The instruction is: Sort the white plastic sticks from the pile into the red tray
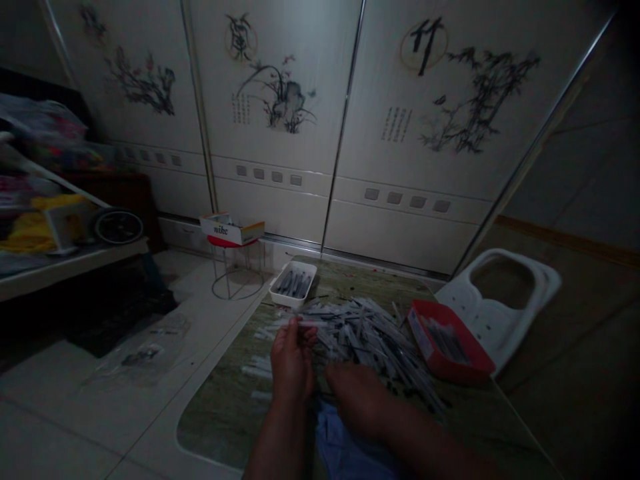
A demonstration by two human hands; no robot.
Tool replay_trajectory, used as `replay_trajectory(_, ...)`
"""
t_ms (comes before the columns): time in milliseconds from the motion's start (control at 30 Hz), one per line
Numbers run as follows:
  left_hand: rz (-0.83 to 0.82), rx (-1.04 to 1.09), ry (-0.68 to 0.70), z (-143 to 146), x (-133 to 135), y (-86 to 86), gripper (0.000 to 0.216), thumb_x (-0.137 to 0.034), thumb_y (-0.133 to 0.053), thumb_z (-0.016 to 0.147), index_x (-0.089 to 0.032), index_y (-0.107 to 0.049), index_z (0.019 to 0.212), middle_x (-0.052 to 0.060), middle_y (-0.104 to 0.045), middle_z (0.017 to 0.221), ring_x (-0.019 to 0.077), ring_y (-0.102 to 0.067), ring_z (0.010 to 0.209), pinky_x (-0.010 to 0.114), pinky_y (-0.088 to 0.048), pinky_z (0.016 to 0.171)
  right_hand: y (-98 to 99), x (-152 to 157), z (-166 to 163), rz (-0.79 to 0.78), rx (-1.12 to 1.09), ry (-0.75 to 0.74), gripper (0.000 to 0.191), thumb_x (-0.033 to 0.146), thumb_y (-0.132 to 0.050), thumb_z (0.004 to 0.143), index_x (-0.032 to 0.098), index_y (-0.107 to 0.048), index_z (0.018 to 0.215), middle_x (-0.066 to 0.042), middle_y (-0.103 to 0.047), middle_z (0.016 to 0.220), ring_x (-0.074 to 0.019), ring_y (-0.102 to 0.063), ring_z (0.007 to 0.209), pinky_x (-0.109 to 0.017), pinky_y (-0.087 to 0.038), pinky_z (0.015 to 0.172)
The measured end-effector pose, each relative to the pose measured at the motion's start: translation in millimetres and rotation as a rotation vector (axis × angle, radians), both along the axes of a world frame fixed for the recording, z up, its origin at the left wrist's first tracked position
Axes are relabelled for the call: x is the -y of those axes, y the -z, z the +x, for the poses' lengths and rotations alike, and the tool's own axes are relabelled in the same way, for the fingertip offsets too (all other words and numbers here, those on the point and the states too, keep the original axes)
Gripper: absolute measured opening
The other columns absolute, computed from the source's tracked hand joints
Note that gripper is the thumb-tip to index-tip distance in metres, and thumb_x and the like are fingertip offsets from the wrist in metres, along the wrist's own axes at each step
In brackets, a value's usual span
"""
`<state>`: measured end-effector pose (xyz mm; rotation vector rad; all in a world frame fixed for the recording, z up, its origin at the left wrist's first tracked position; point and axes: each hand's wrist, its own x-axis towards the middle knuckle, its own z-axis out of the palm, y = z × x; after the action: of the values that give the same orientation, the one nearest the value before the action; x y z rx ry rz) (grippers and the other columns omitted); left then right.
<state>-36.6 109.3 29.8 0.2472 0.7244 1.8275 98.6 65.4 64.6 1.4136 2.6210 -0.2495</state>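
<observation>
My left hand (293,357) is raised over the near side of the table, its thumb and fingers pinching a thin, clear pen barrel (311,324) that lies roughly level. To its right is my right hand (356,395), curled closed with its back towards me; whatever is in its fingers is hidden. Just beyond both hands spreads a big loose heap of clear pen parts (367,333), mixed with dark thin pieces. A few pale barrels (257,367) lie in a row left of my left hand.
A white tray (313,275) of pens stands at the table's (215,413) far left. A red box (473,373) holding more barrels sits at the right, by a white plastic chair (537,283). Behind, a stool bears an open carton (227,231). Blue cloth (345,443) lies below my hands.
</observation>
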Motion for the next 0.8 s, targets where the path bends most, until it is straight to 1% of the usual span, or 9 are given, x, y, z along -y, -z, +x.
replay_trajectory(167,0.022,0.004,0.017,-0.5,0.3,0.8,0.030,-0.036,-0.081,0.080,-0.015,-0.067,0.097,0.003,-0.075,0.079,0.0119,-0.070,0.065,0.021,-0.054,0.062,4.5,-10.2,-1.1,-0.004,0.045,-0.049,0.038,0.009,-0.063,0.078,0.015,-0.066,0.115,-0.015,-0.076,0.115,-0.0316,-0.073,0.105,-0.035,-0.053,0.084)
replay_trajectory(367,0.023,0.011,0.016,-0.9,-0.7,3.2,0.033,-0.038,-0.082,0.078,-0.016,-0.067,0.097,0.002,-0.074,0.078,0.0122,-0.070,0.066,0.021,-0.054,0.063,-3.0,-11.0,-5.1,-0.016,0.098,-0.079,0.039,0.007,-0.060,0.079,0.012,-0.067,0.117,-0.018,-0.076,0.115,-0.0328,-0.073,0.106,-0.038,-0.056,0.088)
replay_trajectory(567,0.022,0.013,0.028,-0.9,-1.8,5.6,0.033,-0.039,-0.082,0.079,-0.016,-0.066,0.097,0.001,-0.073,0.079,0.0121,-0.070,0.067,0.021,-0.054,0.063,-4.7,-8.5,-11.5,-0.027,0.148,-0.047,0.038,0.005,-0.065,0.076,0.011,-0.070,0.113,-0.018,-0.078,0.111,-0.0344,-0.074,0.102,-0.038,-0.057,0.085)
replay_trajectory(700,0.016,0.026,0.028,-1.3,-1.8,5.2,0.030,-0.036,-0.081,0.080,-0.016,-0.066,0.097,0.002,-0.073,0.078,0.0119,-0.070,0.067,0.021,-0.055,0.062,-6.9,-7.6,-14.8,-0.020,0.156,-0.021,0.036,0.004,-0.061,0.079,0.011,-0.071,0.113,-0.019,-0.077,0.112,-0.0344,-0.074,0.104,-0.038,-0.057,0.085)
replay_trajectory(800,0.020,0.033,0.031,-1.4,-2.1,5.1,0.028,-0.035,-0.081,0.081,-0.016,-0.066,0.095,0.002,-0.073,0.078,0.0124,-0.070,0.067,0.021,-0.055,0.062,-9.0,-8.0,-13.9,-0.018,0.155,0.000,0.035,0.004,-0.059,0.082,0.012,-0.071,0.114,-0.018,-0.078,0.112,-0.0326,-0.075,0.104,-0.037,-0.057,0.086)
